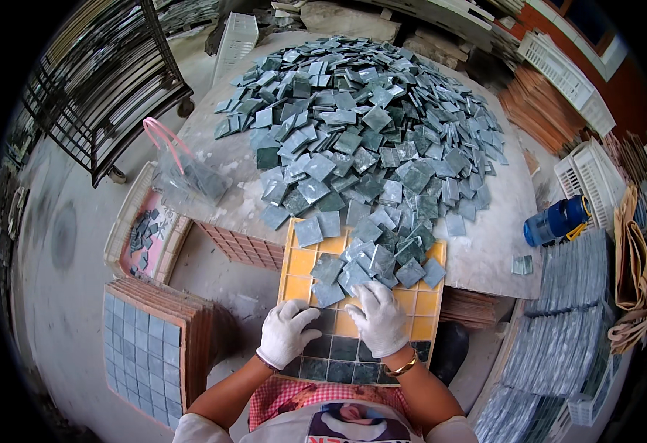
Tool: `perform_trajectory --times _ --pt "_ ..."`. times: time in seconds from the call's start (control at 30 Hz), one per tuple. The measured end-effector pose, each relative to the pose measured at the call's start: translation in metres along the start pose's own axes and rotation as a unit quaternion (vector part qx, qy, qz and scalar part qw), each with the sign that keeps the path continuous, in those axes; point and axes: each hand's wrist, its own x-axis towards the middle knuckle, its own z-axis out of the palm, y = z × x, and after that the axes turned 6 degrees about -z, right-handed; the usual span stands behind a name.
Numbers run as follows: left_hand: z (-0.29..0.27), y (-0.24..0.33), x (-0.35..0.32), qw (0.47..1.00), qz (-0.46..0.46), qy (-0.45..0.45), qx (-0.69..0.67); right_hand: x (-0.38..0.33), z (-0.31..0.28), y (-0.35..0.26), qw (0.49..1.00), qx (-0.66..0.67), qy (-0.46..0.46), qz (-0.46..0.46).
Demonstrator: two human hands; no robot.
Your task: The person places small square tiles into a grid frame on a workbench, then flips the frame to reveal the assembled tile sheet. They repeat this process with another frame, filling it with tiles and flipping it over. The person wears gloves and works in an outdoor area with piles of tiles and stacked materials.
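Observation:
A yellow gridded tray point(299, 258) lies in front of me, with dark green square tiles point(344, 348) set in its near rows. Loose grey-green tiles point(329, 294) are heaped over its far half. My left hand point(285, 334), in a white glove, is over the tray's left side by the laid tiles, thumb and forefinger apart with nothing visible between them. My right hand point(377, 319), also gloved, is over the tray's middle, its fingertips at the near edge of the loose tiles. Its thumb is spread from the fingers, and I see no tile in its grasp.
A large mound of tiles point(368, 118) covers the table point(486, 258). A blue bottle point(556, 221) stands at the right, near stacked tile sheets point(560, 317). Tiled boards point(142, 347) stand at the left, below a basket point(120, 229) of tile scraps. A metal rack point(102, 96) is far left.

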Motion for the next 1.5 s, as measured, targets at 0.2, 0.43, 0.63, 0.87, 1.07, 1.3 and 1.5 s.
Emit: perform_trajectory --times 0.2,0.43,0.63,0.87,1.07,1.3,1.5 --pt "-0.012 0.003 0.017 0.998 -0.039 -0.058 -0.003 0.02 0.007 0.012 0.989 -0.13 -0.054 0.054" --pt "0.016 0.016 0.038 0.993 -0.064 0.04 0.091 0.0 -0.022 0.022 0.994 0.084 0.005 0.066" --pt "0.018 -0.001 0.036 0.996 0.022 0.049 0.077 -0.048 -0.037 0.05 0.952 0.258 -0.049 0.159" --pt "-0.006 0.037 0.04 0.969 -0.06 -0.121 -0.205 -0.053 -0.033 0.052 0.923 0.297 -0.074 0.232" --pt "0.014 0.032 0.038 0.984 -0.034 -0.153 -0.085 -0.056 -0.021 0.049 0.977 0.173 -0.044 0.116" --pt "0.021 0.04 0.025 0.987 0.035 -0.132 0.088 -0.06 -0.021 0.036 0.99 0.08 -0.092 0.071" --pt "0.016 0.038 0.034 0.973 0.096 -0.178 0.112 -0.063 -0.021 0.039 0.99 0.051 -0.127 -0.022"
